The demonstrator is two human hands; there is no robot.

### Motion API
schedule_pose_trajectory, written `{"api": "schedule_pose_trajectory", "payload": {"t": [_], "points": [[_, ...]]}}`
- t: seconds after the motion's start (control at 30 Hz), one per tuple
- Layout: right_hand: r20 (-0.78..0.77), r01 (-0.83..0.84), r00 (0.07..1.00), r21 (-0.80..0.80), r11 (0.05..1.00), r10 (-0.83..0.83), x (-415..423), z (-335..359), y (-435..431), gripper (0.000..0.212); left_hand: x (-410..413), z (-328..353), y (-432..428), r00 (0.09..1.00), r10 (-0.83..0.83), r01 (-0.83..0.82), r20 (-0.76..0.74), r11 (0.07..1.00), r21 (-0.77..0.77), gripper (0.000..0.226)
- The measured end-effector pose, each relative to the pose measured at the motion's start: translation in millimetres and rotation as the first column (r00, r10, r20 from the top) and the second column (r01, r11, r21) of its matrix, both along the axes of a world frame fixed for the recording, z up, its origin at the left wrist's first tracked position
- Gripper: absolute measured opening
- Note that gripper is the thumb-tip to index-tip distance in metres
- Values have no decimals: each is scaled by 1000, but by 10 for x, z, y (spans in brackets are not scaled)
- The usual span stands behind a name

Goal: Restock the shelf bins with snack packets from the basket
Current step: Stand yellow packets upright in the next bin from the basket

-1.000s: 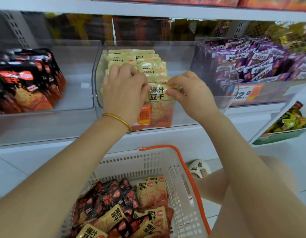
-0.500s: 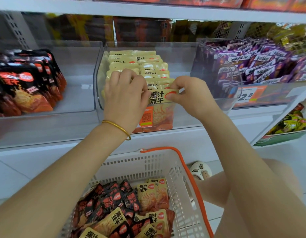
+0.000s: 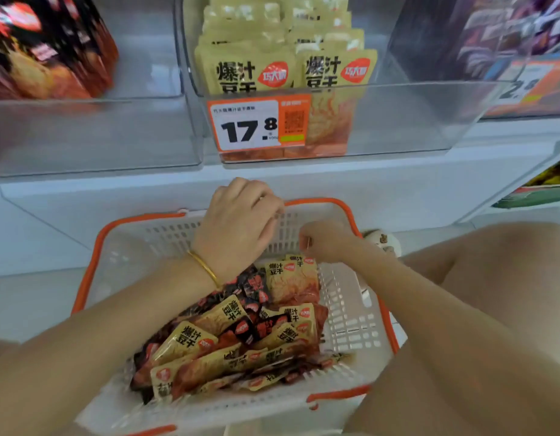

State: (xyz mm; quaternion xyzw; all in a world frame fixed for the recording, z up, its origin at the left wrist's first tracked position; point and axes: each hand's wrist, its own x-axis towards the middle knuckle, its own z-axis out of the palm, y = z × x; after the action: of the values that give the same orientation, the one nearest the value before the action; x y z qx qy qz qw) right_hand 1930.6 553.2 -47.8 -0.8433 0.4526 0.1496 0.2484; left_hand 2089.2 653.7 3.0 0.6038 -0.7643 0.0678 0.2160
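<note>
Hands lowered from bin (image 3: 398, 121) to basket (image 3: 94, 243) | left hand (image 3: 237, 225) loosely curled, empty | right hand (image 3: 327, 242) at yellow packet (image 3: 288, 278), grip unclear | pickup step; firm pinch required next

One basket (image 3: 93, 256) sits at six o'clock, with two hands over it: the left hand (image 3: 240, 221) and the right hand (image 3: 325, 240). There's one gold bangle (image 3: 206, 269). Up top are three clear bins: left bin (image 3: 83, 136) at ten o'clock, middle bin (image 3: 398, 121) at twelve, right bin (image 3: 414, 42) at two. Two rows of yellow packets (image 3: 250, 73) fill the middle one. Two price tags show, the 17.8 tag (image 3: 250, 125) and the right tag (image 3: 524, 86). The basket holds at least seven loose yellow packets (image 3: 190, 338); the black packets (image 3: 250, 284) are too jumbled to count.
</note>
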Motion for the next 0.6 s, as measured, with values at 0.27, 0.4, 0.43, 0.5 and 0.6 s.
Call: {"api": "schedule_pose_trajectory", "payload": {"t": [0.27, 0.4, 0.43, 0.5, 0.6], "points": [[-241, -87, 958, 282, 955, 158, -214, -1599, 402, 40, 95, -418, 71, 998, 51, -56, 22, 942, 330, 19], [-289, -149, 933, 236, 960, 216, -152, -1879, 536, 35, 118, -533, 97, 997, 70, -75, 28, 923, 377, 18], [-304, -148, 928, 224, 963, 213, -139, -1889, 539, 31, 124, -556, 106, 997, 72, -77, 27, 922, 380, 17], [-329, -153, 919, 215, 965, 219, -103, -1852, 476, 27, 127, -589, 112, 996, 88, -84, 10, 910, 406, 16], [-321, -213, 903, 242, 947, 285, -32, -1487, 243, 15, 102, -599, 107, 990, 135, -93, -45, 853, 513, 20]]}}
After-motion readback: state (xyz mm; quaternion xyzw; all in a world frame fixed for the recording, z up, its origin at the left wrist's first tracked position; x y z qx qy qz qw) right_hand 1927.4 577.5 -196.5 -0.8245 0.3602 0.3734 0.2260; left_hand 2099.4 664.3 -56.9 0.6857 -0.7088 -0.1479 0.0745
